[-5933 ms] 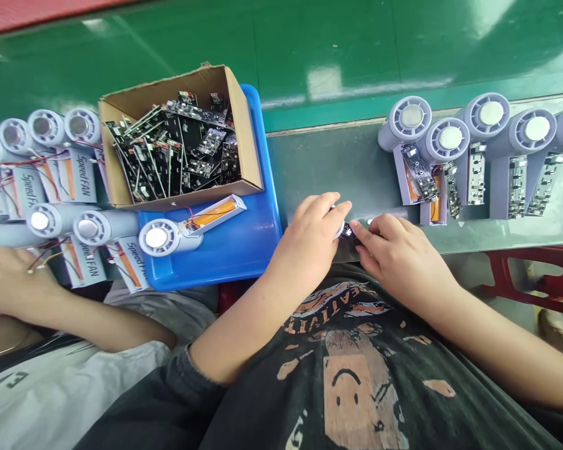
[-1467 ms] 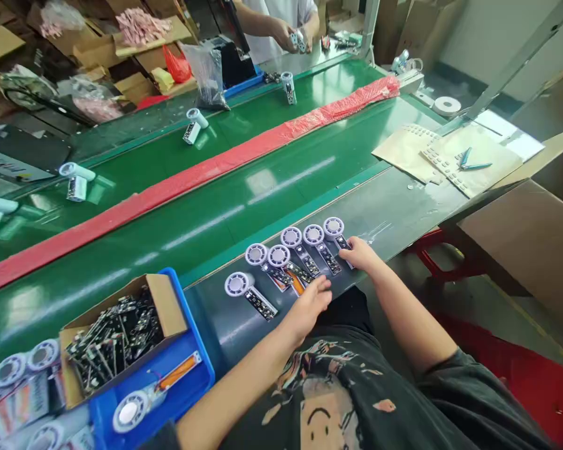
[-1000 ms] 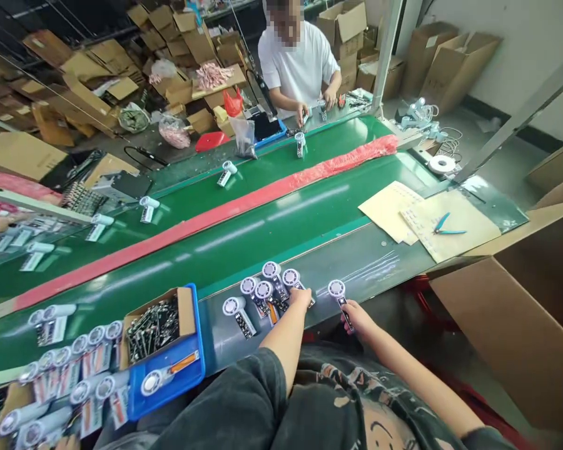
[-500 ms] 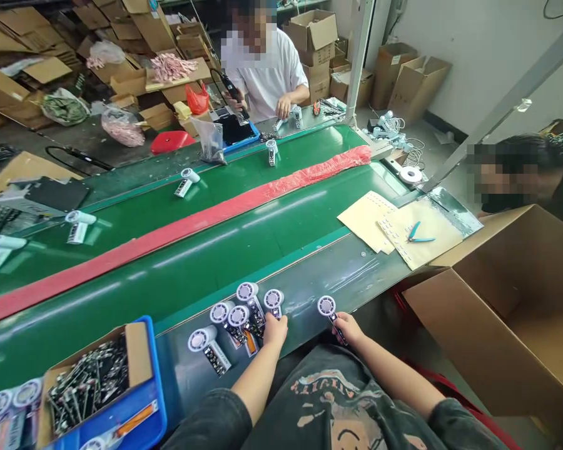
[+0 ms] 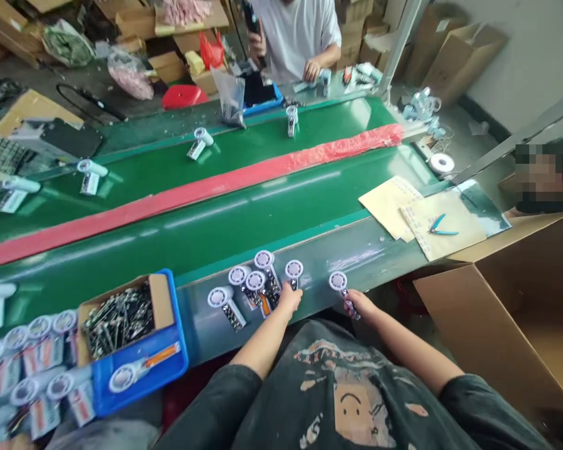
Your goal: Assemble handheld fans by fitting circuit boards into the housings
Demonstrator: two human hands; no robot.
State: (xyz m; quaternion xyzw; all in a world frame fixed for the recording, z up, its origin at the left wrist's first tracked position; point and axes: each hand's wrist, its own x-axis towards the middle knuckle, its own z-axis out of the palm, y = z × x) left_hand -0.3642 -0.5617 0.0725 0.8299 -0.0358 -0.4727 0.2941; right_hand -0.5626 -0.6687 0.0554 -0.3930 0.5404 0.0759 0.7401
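Note:
My left hand (image 5: 289,300) is closed around the handle of a white handheld fan (image 5: 294,270), whose round grille faces up at the metal edge of the bench. In my right hand (image 5: 363,305) is a second handheld fan (image 5: 338,281), gripped by its handle, where a dark circuit board shows. Left of my left hand lies a cluster of similar fans (image 5: 238,275) with exposed boards; one has an orange strip in its handle. Another fan (image 5: 220,297) lies at the cluster's left end. My fingers hide part of both held handles.
A blue tray (image 5: 181,350) holds a cardboard box of dark circuit boards (image 5: 119,319). Many fans (image 5: 40,327) crowd the far left. Behind runs a green conveyor (image 5: 206,234) with a red strip. Blue nippers (image 5: 443,232) lie on paper sheets; a large carton (image 5: 473,306) stands right. A co-worker (image 5: 300,37) sits opposite.
The view has tilted down and swung left, showing more of the tray and the fans at left. Both hands still hold their fans in nearly the same places over the bench.

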